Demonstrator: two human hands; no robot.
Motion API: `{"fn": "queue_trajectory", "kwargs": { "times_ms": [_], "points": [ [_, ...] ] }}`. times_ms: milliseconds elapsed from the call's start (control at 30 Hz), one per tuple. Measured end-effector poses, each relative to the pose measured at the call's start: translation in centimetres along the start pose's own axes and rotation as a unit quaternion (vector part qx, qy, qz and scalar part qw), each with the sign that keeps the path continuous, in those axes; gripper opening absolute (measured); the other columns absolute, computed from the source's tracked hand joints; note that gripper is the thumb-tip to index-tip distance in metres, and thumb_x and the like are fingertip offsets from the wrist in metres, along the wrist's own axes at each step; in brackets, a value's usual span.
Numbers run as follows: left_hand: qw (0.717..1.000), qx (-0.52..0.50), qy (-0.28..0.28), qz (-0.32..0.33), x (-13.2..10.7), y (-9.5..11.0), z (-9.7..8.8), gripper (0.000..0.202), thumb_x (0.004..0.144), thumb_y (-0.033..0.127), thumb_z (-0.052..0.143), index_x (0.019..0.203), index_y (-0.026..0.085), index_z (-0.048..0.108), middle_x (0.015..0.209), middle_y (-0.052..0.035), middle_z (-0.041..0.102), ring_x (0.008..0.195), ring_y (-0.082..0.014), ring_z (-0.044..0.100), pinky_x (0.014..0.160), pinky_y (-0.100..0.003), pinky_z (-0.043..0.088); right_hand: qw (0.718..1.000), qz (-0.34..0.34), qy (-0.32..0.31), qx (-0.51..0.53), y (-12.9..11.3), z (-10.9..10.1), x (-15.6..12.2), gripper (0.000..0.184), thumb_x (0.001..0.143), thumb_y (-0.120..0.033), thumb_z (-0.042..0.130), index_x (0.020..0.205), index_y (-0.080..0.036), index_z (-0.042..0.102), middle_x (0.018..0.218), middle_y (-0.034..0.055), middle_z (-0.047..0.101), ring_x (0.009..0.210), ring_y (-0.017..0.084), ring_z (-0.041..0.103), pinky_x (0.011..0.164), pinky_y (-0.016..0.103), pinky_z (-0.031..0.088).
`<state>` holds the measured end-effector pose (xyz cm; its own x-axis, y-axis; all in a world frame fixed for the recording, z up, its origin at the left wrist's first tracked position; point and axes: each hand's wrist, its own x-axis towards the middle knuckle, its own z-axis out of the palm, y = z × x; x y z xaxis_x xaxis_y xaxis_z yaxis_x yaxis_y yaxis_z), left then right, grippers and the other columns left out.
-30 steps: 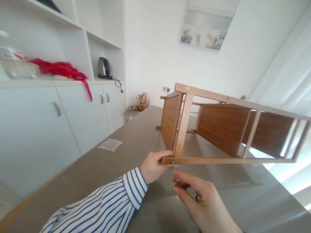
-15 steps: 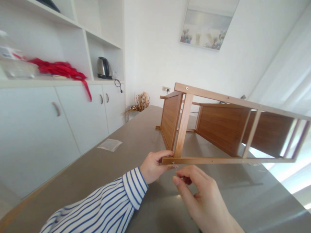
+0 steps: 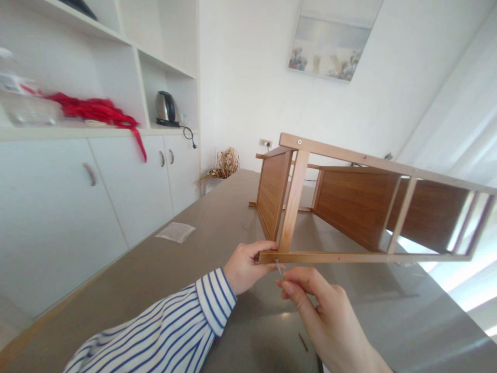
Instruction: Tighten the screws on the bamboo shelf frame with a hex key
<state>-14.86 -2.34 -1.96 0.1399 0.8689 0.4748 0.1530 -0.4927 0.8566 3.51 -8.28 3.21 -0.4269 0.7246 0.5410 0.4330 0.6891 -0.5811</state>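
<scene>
- Our right hand [image 3: 324,316] has come up within the last second. Its fingertips now pinch a slim metal pin [image 3: 279,269], likely a screw, at the near rail of the wooden rack [image 3: 349,207].
- Our left hand [image 3: 246,267] clasps that rail's end. The rack lies sideways on the table [image 3: 174,274].
- Counted: one rack, one pin, two hands, one kettle [image 3: 166,108].

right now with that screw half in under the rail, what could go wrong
The screw sits slightly slanted under the rail, pinched only at the fingertips of the right hand, so it may go in crooked, or slip and drop onto the table. The rack lies on its side, steadied only by the left hand at one corner; pushing on the screw could shift or tip it.
</scene>
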Motion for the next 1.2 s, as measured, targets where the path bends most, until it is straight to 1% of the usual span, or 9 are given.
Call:
{"fn": "queue_trajectory", "kwargs": {
  "times_ms": [167,267,333,467,633,800,933,1033,1200],
  "points": [
    [1.0,0.008,0.002,-0.004,-0.1,0.1,0.1,0.029,0.066,0.03,0.074,0.089,0.014,0.066,0.075,-0.0012,0.072,0.065,-0.0137,0.067,0.067,-0.022,0.055,0.996,-0.065,-0.02,-0.061,0.2,-0.8,0.0,0.015,0.093,-0.022,0.048,0.106,-0.023,0.055,0.09,0.0014,0.069,0.075,0.013,0.066,0.066,0.021,0.051],
    [1.0,-0.008,0.001,-0.006,-0.1,0.1,0.2,0.03,0.066,0.029,0.075,0.09,0.014,0.066,0.077,-0.0016,0.072,0.067,-0.0138,0.068,0.069,-0.021,0.055,0.983,-0.117,-0.02,-0.14,0.0,-1.3,0.3,0.01,0.093,-0.021,0.048,0.097,-0.021,0.057,0.086,0.003,0.068,0.075,0.016,0.063,0.067,0.027,0.048],
    [1.0,-0.013,0.001,-0.007,-0.1,-0.1,0.2,0.031,0.066,0.03,0.075,0.09,0.014,0.066,0.078,-0.0019,0.073,0.069,-0.0142,0.068,0.07,-0.022,0.056,0.976,-0.123,-0.015,-0.177,-0.2,-1.3,0.4,0.011,0.092,-0.02,0.048,0.087,-0.02,0.057,0.078,0.0032,0.065,0.071,0.016,0.061,0.066,0.028,0.045],
    [1.0,-0.012,-0.001,-0.003,-0.1,-0.1,0.2,0.033,0.065,0.033,0.076,0.091,0.015,0.066,0.08,-0.0019,0.072,0.071,-0.0146,0.068,0.072,-0.022,0.055,0.974,-0.088,-0.001,-0.208,-0.7,-0.7,0.4,0.021,0.09,-0.019,0.045,0.071,-0.02,0.051,0.064,0.0015,0.057,0.061,0.015,0.054,0.059,0.027,0.039],
    [1.0,-0.009,-0.005,-0.005,0.0,0.3,0.1,0.032,0.066,0.035,0.075,0.088,0.014,0.065,0.074,-0.0008,0.071,0.065,-0.0131,0.066,0.068,-0.022,0.055,0.987,-0.009,0.0,-0.161,-1.3,-0.1,0.5,0.025,0.087,-0.021,0.045,0.063,-0.021,0.047,0.06,-0.0001,0.052,0.056,0.013,0.05,0.052,0.023,0.034],
    [1.0,0.006,-0.005,0.004,0.0,0.3,0.0,0.031,0.067,0.034,0.074,0.088,0.013,0.066,0.075,-0.0021,0.07,0.064,-0.0127,0.065,0.065,-0.021,0.054,0.994,0.09,-0.001,-0.067,-0.9,-0.1,0.3,0.006,0.085,-0.026,0.052,0.083,-0.021,0.055,0.065,-0.002,0.058,0.052,0.01,0.052,0.047,0.02,0.037],
    [1.0,0.003,-0.001,0.015,0.0,0.0,0.0,0.032,0.068,0.032,0.072,0.093,0.012,0.066,0.077,-0.0035,0.071,0.065,-0.0129,0.066,0.065,-0.021,0.054,0.997,0.074,-0.017,-0.03,-0.8,-0.2,0.2,0.015,0.087,-0.025,0.05,0.098,-0.021,0.058,0.07,-0.0009,0.062,0.057,0.011,0.056,0.051,0.02,0.042],
    [1.0,0.001,0.0,0.01,0.0,-0.2,0.0,0.031,0.068,0.03,0.072,0.092,0.012,0.066,0.076,-0.003,0.071,0.065,-0.0134,0.067,0.066,-0.021,0.054,0.998,0.063,-0.024,-0.005,-1.0,0.0,0.3,0.018,0.088,-0.025,0.049,0.095,-0.022,0.065,0.077,0.0011,0.066,0.065,0.012,0.06,0.059,0.021,0.047],
    [1.0,-0.006,0.0,0.014,-0.1,-0.6,0.1,0.03,0.067,0.028,0.074,0.092,0.013,0.066,0.077,-0.0021,0.072,0.067,-0.0131,0.068,0.068,-0.02,0.054,0.984,0.157,-0.034,0.074,-0.5,0.7,0.2,0.019,0.085,-0.032,0.057,0.092,-0.022,0.071,0.072,0.0008,0.07,0.061,0.014,0.064,0.055,0.021,0.05]
  ]
}}
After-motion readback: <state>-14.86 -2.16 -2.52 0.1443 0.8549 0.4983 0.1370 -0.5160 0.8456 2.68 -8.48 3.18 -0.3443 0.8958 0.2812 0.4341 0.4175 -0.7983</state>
